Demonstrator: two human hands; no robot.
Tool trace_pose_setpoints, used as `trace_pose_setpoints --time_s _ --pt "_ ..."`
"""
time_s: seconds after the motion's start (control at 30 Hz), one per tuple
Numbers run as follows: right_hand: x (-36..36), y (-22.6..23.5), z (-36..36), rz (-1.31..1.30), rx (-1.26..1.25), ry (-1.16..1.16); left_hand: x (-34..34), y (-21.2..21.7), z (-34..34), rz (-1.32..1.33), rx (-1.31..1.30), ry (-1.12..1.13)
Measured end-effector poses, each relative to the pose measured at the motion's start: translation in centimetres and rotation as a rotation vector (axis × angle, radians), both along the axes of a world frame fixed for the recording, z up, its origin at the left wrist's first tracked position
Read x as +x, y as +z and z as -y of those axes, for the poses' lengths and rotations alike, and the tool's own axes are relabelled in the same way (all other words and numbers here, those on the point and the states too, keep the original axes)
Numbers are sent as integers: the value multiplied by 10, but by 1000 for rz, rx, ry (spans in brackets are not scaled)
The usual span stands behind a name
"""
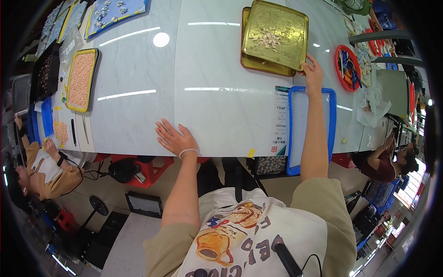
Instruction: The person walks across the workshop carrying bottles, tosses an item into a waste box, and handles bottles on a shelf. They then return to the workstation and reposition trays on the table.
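My left hand lies flat on the white marbled table near its front edge, fingers spread and holding nothing. At the far right my right hand grips the near right corner of a square gold metal tray. Small pale pieces sit in a loose pile on that tray. Underneath it, slightly offset to the left, is a second gold tray. My right forearm passes over a blue-rimmed shallow tray that overhangs the front edge. Beside that tray is a printed sheet.
On the left stand a yellow-rimmed tray full of small pinkish pieces and a black tray. A blue tray lies far left. A red basin with tools is on the right. One person works at left, another at right.
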State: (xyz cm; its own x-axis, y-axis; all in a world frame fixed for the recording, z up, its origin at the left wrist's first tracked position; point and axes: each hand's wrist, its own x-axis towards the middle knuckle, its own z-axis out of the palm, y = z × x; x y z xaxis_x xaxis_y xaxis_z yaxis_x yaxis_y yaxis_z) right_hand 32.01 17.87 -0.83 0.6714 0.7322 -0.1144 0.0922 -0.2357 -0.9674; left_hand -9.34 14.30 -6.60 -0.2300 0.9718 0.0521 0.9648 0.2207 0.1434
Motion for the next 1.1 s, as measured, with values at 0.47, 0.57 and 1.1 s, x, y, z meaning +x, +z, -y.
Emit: trace_pose_setpoints --time_s 0.47,0.57,1.1 --pt "7 -16 14 38 -138 97 -1 0 -1 6 4 9" --pt "4 -17 12 152 -177 77 -2 1 -2 8 9 21" --pt "6 -50 -20 458 -226 53 -2 4 -3 39 5 8"
